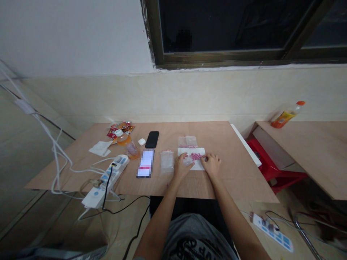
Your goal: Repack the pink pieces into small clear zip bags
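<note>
A white sheet of paper (199, 151) lies on the wooden table (230, 173) with a small heap of pink beads (195, 156) on it. My left hand (182, 165) rests at the sheet's left edge, its fingers curled on a small clear plastic bag (187, 161). My right hand (211, 164) sits at the sheet's right side, fingertips pinched beside the beads; what they hold is too small to see. Another clear bag with a pink strip (187, 142) lies just behind the sheet. An empty-looking clear bag (166, 161) lies left of my left hand.
On the table's left are a black phone (152, 139), a blurred card (146, 164), a white earbud case (141, 142), an orange bottle (123, 138), snack wrappers, a tissue (101, 148) and a white power strip (108, 177) with cables. A second table at the right holds an orange bottle (286, 115); a red stool (271, 162) stands between.
</note>
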A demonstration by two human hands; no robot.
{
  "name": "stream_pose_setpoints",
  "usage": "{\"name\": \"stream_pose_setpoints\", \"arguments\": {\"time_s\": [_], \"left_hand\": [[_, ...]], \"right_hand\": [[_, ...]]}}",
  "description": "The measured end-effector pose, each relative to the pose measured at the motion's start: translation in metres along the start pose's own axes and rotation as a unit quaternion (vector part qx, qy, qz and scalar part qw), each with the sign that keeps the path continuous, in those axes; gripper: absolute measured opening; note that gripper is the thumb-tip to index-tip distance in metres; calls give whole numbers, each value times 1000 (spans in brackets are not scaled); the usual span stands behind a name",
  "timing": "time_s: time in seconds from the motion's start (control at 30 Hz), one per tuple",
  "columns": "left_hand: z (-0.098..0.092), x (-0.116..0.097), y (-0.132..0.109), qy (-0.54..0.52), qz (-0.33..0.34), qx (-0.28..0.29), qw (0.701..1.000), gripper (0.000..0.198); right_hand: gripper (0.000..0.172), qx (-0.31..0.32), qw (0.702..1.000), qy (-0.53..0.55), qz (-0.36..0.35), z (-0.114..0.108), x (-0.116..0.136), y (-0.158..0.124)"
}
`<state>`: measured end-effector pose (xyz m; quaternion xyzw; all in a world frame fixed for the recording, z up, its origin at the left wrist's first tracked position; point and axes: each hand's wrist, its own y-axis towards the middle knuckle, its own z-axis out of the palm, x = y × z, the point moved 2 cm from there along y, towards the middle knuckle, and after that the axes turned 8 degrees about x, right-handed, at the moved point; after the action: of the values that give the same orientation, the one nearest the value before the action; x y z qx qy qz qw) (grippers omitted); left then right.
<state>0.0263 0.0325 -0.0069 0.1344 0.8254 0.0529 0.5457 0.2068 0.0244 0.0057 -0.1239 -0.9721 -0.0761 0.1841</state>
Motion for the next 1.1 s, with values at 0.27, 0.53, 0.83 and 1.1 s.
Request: {"name": "stream_pose_setpoints", "arguments": {"time_s": [0.27, 0.53, 0.83, 1.1], "left_hand": [[2, 3, 0, 0, 8, 2, 1000, 60], [2, 3, 1, 5, -2, 1, 1000, 59], [0, 1, 0, -5, 9, 4, 1000, 60], [1, 3, 0, -3, 12, 2, 1000, 60]], "right_hand": [[33, -20, 989, 149, -19, 6, 5, -8], [35, 46, 961, 245, -122, 14, 25, -3], [33, 1, 987, 159, -38, 6, 0, 0], [29, 8, 998, 55, 7, 1, -6, -2]]}}
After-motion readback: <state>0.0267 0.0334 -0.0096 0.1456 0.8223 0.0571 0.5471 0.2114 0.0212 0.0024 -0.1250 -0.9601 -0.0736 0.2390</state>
